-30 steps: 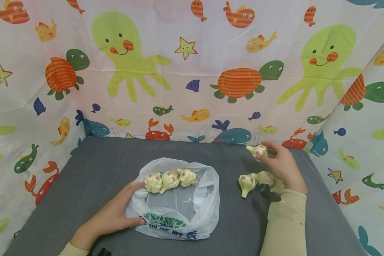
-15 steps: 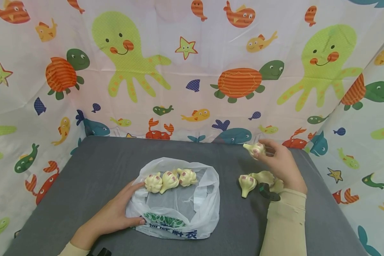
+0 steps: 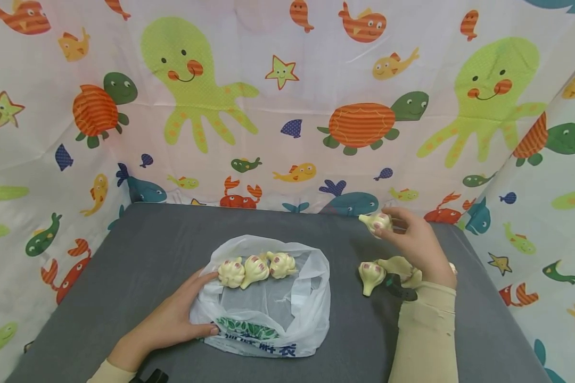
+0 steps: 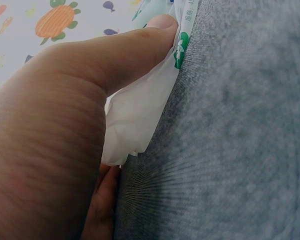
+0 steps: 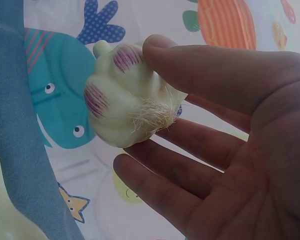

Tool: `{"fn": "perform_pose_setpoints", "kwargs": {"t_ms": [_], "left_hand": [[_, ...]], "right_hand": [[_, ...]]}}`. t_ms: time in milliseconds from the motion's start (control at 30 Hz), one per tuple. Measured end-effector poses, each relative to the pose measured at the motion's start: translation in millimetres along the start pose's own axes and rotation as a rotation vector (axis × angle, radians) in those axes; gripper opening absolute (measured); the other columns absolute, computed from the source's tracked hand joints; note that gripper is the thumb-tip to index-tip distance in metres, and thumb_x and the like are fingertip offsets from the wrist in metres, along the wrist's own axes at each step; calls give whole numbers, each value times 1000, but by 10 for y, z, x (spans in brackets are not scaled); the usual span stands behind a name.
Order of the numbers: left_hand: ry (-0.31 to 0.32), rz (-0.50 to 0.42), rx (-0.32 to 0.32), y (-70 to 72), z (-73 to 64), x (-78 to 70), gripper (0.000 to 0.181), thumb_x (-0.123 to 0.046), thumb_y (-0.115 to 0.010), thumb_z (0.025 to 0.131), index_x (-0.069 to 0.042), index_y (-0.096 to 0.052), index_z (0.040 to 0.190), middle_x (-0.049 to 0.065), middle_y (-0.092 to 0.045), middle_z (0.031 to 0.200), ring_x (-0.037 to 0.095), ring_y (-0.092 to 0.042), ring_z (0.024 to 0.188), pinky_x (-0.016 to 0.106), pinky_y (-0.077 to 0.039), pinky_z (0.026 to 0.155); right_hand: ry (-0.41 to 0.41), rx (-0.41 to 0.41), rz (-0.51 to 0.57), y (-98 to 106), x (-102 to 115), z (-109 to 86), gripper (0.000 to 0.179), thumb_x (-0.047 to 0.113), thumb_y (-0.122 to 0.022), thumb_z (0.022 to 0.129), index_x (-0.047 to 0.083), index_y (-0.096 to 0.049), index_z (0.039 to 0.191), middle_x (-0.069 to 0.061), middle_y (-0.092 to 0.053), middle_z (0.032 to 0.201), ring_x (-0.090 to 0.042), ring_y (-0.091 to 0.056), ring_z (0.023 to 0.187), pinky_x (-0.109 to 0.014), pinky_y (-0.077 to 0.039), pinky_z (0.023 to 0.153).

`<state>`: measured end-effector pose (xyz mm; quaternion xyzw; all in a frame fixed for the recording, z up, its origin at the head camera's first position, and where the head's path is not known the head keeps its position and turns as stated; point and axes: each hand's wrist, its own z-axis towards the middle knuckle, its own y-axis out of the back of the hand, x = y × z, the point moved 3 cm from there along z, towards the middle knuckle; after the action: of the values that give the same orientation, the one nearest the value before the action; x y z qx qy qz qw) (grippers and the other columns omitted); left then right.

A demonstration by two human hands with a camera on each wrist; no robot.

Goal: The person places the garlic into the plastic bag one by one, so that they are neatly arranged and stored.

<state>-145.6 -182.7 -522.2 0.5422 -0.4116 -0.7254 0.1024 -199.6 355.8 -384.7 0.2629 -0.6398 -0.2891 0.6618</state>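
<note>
My right hand [image 3: 416,243] pinches a garlic bulb [image 3: 376,222] between thumb and fingers, above the table's far right. In the right wrist view, that bulb shows purple streaks and stringy roots. My left hand [image 3: 170,319] is spread along the left side of a white plastic bag [image 3: 316,330], with the thumb lying against its front. In the left wrist view the thumb touches the bag's plastic [image 4: 140,112]. Three garlic bulbs lie in a row in the bag's mouth, including a middle one [image 3: 255,270]. Near my right wrist lies another bulb [image 3: 371,275]; more beside it are partly hidden.
A dark grey cloth [image 3: 182,229] covers the table. Behind it and along both sides hangs a white curtain [image 3: 249,48] printed with sea animals. A pale garlic shape [image 5: 10,210] shows at the lower left of the right wrist view.
My right hand has moved slightly left with the garlic bulb, uncovering a bit of another bulb behind the wrist. The left hand and bag have stayed in place.
</note>
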Motion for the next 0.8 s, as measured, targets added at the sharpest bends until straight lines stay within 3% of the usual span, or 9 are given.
{"fn": "perform_pose_setpoints", "kwargs": {"t_ms": [800], "left_hand": [[-14,-10,-7,-4,1,12,112,-69,-91,79,-36,-33,170,10,-23,179,41,-34,156,73,-41,109]], "right_hand": [[22,18,10,-33,75,-3,68,43,-79,102,11,-56,158,-20,-55,158,-50,-60,136,-66,-52,103]]}}
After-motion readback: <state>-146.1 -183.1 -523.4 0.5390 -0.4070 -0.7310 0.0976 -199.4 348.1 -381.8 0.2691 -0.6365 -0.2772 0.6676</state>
